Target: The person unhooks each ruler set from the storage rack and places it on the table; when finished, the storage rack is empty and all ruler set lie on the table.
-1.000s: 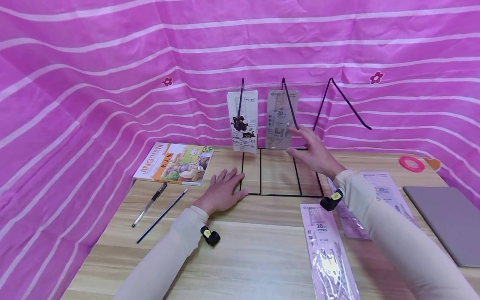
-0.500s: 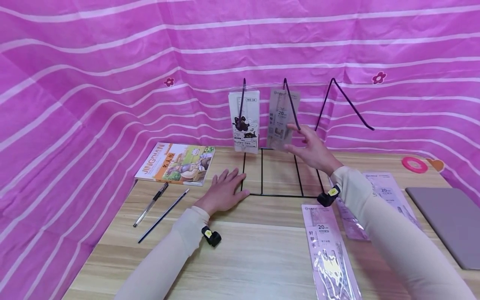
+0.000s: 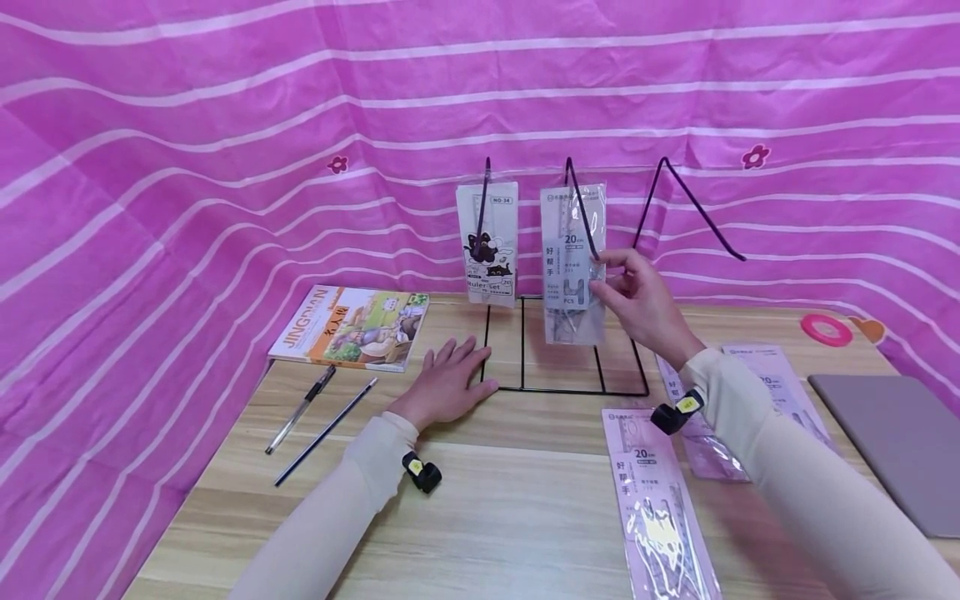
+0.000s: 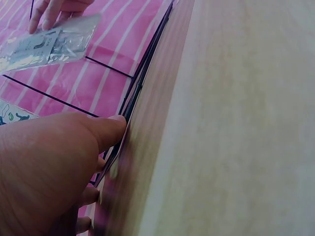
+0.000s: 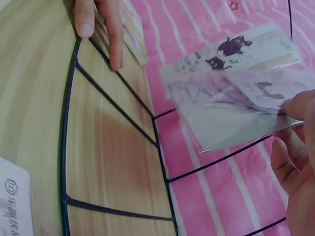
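Note:
My right hand (image 3: 645, 304) pinches the right edge of a clear-sleeved ruler set pack (image 3: 562, 283) marked "20 cm". The pack hangs at the middle prong of a black wire display rack (image 3: 522, 350); its lower end is swung forward. In the right wrist view, the thumb lies on the face of the ruler set pack (image 5: 231, 120). On the left prong hangs another ruler set pack (image 3: 498, 242) with black cats on it. My left hand (image 3: 442, 383) rests spread at the front left corner of the rack's base, fingers over the wire.
Several pink ruler packs (image 3: 652, 492) lie at the right, partly under my right forearm. Beyond them are a grey flat panel (image 3: 892, 442) and a pink ring (image 3: 825, 329). A magazine (image 3: 348, 327), a pen (image 3: 300, 410) and a dark blue stick (image 3: 325, 432) lie at the left.
The pack on the middle prong has come forward and lower, its face now brighter and turned to me. My right hand moved with it, slightly right and down. My left hand stayed put.

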`<state>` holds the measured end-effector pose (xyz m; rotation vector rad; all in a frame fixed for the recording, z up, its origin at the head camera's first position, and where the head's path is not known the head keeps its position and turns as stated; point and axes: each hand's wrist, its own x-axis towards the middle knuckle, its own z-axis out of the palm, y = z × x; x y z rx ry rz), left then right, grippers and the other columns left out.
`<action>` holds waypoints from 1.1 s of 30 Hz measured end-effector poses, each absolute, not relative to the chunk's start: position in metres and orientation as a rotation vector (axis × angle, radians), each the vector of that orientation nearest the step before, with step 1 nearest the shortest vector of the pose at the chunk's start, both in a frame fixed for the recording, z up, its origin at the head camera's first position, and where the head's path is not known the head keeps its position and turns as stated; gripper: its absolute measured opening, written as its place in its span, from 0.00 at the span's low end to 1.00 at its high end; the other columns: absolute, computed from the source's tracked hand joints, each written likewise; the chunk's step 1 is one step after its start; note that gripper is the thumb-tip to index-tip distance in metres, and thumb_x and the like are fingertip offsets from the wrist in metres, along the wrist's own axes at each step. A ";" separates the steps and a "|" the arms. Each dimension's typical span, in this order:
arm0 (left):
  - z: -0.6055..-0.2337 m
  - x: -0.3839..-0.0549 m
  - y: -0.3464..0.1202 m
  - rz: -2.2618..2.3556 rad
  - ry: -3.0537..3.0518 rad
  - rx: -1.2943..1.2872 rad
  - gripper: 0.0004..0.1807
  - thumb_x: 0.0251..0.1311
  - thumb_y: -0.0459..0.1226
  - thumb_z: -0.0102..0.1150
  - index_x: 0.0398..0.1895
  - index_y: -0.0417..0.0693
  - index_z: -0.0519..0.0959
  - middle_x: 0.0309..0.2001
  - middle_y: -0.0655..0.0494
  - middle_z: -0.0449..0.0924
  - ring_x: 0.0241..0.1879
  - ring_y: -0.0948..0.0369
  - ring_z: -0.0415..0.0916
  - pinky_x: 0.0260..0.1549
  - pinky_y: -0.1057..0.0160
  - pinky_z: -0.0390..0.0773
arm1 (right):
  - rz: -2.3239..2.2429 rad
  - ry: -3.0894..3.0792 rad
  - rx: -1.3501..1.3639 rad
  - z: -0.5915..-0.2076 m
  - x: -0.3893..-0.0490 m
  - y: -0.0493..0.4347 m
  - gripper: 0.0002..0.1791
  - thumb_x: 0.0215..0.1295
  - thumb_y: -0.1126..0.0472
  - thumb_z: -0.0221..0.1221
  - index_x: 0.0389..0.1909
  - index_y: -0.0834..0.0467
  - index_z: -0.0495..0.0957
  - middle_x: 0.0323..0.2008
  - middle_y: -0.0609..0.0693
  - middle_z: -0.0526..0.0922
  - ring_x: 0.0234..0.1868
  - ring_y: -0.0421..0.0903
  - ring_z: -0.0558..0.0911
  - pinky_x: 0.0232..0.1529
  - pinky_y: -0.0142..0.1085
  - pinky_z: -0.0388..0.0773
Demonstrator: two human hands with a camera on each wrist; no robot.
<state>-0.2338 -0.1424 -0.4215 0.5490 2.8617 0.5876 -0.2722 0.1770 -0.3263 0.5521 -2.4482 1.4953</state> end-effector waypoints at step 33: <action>-0.418 -0.233 -0.142 0.594 2.856 0.558 0.39 0.77 0.62 0.47 0.84 0.59 0.59 0.86 0.49 0.46 0.86 0.41 0.37 0.81 0.30 0.37 | 1.277 -2.520 0.716 -0.316 -0.187 0.201 0.36 0.72 0.68 0.64 0.78 0.47 0.68 0.36 0.49 0.81 0.29 0.43 0.79 0.27 0.30 0.76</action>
